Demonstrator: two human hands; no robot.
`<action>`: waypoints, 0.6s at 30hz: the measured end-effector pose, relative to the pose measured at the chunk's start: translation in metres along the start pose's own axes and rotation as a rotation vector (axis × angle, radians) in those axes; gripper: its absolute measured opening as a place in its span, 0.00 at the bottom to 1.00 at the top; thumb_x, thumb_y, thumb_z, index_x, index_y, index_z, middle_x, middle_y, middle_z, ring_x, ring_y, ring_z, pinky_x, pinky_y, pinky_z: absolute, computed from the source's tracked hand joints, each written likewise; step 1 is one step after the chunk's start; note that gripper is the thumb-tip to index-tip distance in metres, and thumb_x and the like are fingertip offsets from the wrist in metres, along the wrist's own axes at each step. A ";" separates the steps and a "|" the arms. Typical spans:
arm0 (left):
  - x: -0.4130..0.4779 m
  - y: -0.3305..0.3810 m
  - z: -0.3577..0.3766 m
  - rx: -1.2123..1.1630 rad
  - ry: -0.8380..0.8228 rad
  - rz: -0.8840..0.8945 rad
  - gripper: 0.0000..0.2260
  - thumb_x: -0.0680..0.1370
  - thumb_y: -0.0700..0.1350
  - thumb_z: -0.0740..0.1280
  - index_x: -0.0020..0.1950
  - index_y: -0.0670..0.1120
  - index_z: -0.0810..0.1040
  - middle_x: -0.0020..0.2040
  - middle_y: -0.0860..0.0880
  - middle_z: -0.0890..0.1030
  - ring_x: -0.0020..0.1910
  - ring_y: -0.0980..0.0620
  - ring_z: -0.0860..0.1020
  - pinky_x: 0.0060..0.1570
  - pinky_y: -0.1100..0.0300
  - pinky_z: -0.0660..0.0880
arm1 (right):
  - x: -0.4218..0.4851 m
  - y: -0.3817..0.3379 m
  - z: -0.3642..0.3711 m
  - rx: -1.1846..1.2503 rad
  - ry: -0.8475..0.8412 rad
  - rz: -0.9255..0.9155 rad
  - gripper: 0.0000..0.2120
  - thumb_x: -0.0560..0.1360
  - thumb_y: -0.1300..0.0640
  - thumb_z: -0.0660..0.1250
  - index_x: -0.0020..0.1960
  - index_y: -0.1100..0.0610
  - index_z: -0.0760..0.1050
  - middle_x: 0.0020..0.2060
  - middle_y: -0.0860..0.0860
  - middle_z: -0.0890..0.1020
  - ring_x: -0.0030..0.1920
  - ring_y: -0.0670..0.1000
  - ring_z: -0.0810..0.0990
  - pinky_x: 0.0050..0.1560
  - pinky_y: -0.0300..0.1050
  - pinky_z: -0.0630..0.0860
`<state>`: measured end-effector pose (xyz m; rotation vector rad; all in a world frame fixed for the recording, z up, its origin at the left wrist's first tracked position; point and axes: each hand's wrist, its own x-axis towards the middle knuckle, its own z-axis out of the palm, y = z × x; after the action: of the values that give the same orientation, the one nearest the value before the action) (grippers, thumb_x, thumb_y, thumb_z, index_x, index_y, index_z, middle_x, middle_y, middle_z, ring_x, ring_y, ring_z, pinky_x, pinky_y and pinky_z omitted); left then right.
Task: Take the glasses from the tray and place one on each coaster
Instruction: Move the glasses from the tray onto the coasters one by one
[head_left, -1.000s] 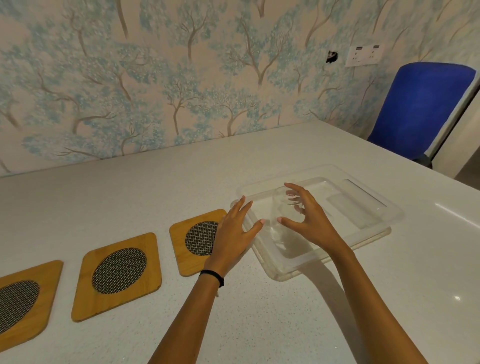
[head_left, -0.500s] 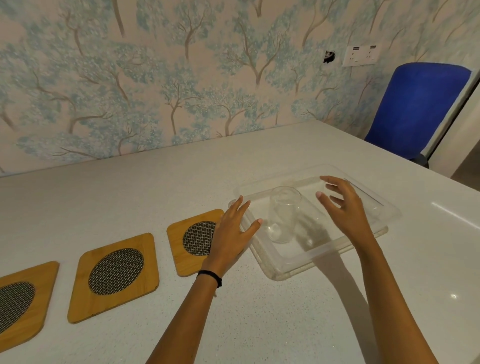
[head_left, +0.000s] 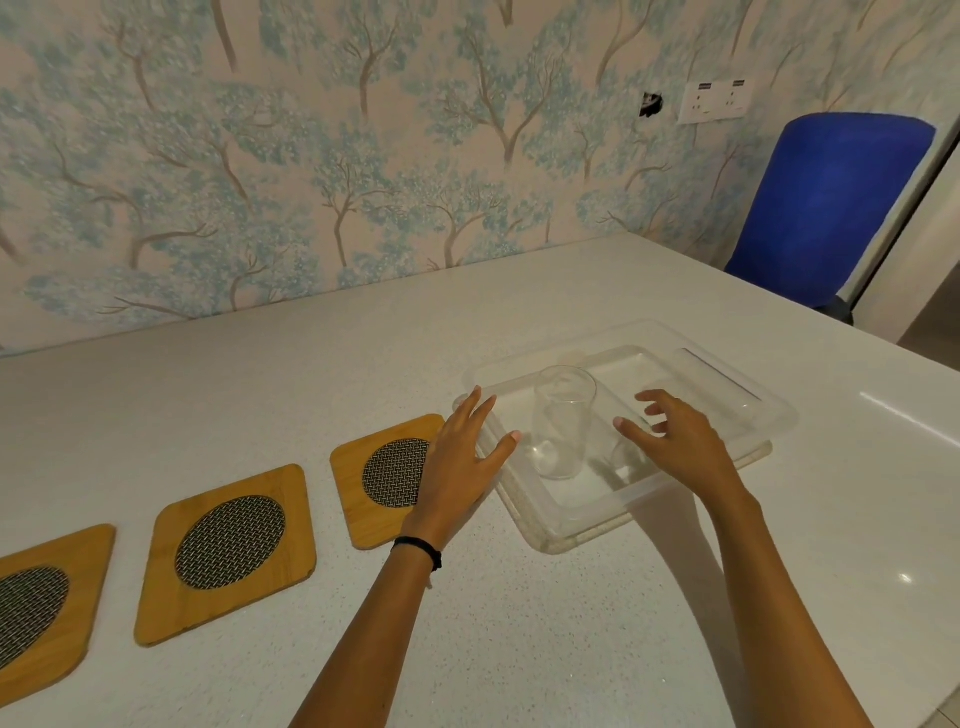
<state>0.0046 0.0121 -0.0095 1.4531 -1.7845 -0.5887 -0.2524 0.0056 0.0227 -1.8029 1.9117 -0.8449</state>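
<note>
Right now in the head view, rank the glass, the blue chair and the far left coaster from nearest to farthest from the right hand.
1. Glass, upright in the tray, just left of the right hand.
2. Blue chair, far right by the wall.
3. Far left coaster, at the picture's left edge.

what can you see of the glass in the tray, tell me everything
The glass is a clear, plain tumbler, seemingly empty, with a round open rim and a thick base. It stands upright in the left part of the clear plastic tray, on the tray's floor. Neither hand touches it: the left hand rests at the tray's left edge, and the right hand hovers open just right of it, above a faint shape that may be a second glass, too unclear to tell.
</note>
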 end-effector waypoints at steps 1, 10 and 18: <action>0.000 0.000 0.000 -0.004 0.000 -0.001 0.30 0.75 0.62 0.59 0.73 0.52 0.61 0.77 0.54 0.57 0.74 0.53 0.59 0.71 0.45 0.63 | 0.000 -0.001 0.001 -0.033 -0.022 0.006 0.28 0.70 0.37 0.64 0.65 0.49 0.67 0.60 0.54 0.77 0.55 0.54 0.78 0.55 0.52 0.72; -0.002 -0.006 0.005 0.001 0.009 0.000 0.32 0.73 0.68 0.54 0.73 0.56 0.58 0.77 0.56 0.55 0.75 0.53 0.58 0.72 0.44 0.61 | -0.004 -0.007 0.005 -0.215 -0.116 0.026 0.35 0.68 0.32 0.63 0.68 0.48 0.61 0.60 0.53 0.79 0.59 0.56 0.78 0.55 0.50 0.71; -0.001 -0.007 0.006 -0.001 -0.002 -0.008 0.31 0.73 0.67 0.54 0.74 0.57 0.57 0.77 0.57 0.54 0.75 0.53 0.56 0.73 0.43 0.60 | -0.002 -0.007 0.005 -0.139 -0.042 0.017 0.33 0.66 0.40 0.71 0.66 0.49 0.64 0.59 0.54 0.79 0.55 0.55 0.79 0.52 0.49 0.72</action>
<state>0.0041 0.0111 -0.0183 1.4601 -1.7807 -0.5950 -0.2440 0.0071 0.0233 -1.8652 1.9996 -0.6787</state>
